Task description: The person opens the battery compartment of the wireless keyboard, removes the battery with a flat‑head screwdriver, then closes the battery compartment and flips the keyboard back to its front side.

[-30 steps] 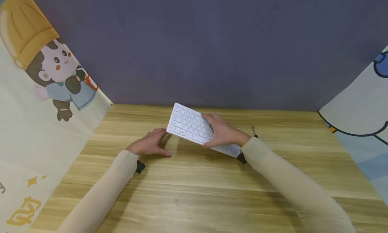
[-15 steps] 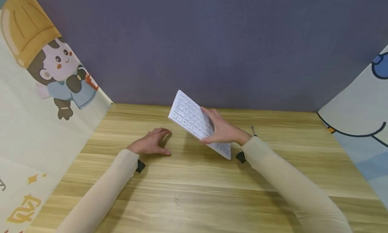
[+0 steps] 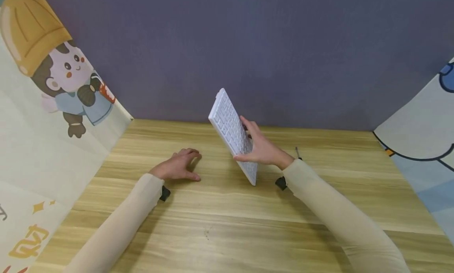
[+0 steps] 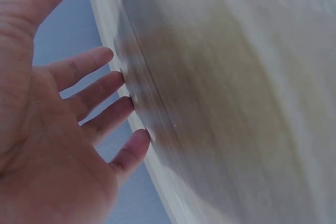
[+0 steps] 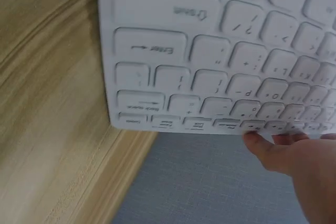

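A white keyboard (image 3: 229,125) is held up at a steep tilt above the wooden table. My right hand (image 3: 260,144) grips it across its width, thumb on the near long edge and fingers at the far one. Up close in the right wrist view, the keys of the keyboard (image 5: 202,59) show large, with fingertips of the right hand (image 5: 315,171) at its edge. To the left, apart from the keyboard, my left hand (image 3: 177,165) rests low by the tabletop with loosely bent fingers. The left wrist view shows nothing in the left hand (image 4: 63,114), its fingertips right at the wood.
A thin metal shaft with a black end (image 3: 298,152), like a screwdriver, lies behind the right wrist, partly hidden by the sleeve. The wooden table (image 3: 227,229) ends at a dark blue-grey panel (image 3: 248,56). Cartoon-printed sheets (image 3: 53,146) flank both sides.
My right hand has turned the keyboard from a slight slant to a steep tilt, its left end rising and its right end swinging inward. The left hand has hardly moved.
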The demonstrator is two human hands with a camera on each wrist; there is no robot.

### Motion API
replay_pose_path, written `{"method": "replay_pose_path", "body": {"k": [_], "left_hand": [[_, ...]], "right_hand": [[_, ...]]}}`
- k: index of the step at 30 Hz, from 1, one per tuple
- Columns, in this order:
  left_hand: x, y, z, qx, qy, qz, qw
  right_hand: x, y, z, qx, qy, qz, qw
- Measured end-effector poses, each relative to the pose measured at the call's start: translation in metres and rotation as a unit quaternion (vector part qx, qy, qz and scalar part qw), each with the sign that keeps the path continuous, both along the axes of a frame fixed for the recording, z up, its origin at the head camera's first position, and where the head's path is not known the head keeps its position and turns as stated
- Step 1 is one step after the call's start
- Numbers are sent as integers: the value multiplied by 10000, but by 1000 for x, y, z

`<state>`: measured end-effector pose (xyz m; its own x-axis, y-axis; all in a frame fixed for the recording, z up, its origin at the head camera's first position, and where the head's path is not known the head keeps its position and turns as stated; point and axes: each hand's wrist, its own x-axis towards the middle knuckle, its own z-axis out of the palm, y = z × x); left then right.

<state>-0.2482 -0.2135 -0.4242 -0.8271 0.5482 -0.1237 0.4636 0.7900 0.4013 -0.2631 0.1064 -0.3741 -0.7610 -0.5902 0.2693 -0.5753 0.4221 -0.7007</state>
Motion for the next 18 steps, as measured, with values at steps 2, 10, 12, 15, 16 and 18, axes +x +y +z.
{"method": "replay_pose_path", "body": {"k": [2,10,12,15,16,18], "left_hand": [[0,0,0,-11,-20,20,10000],[-1,0,-2,-88,-12,12,10000],[-1,0,-3,-69,-6,5,10000],[-2,-1,-3,-47,-7,5,10000],[-2,-1,-3,-38,-7,0,10000],[-2,-1,-4,-19,-5,-7,10000]], "right_hand": [[0,-1,-1,-102,0,27,9999],[-2,-5,-4,-648,165,131,9977],[-1,-6,-4,-718,252,136,9970],[4,-10,2,-861,322,165,9956],[7,-11,6,-915,315,169,9952],[13,-14,14,-1025,300,173,9941]]}}
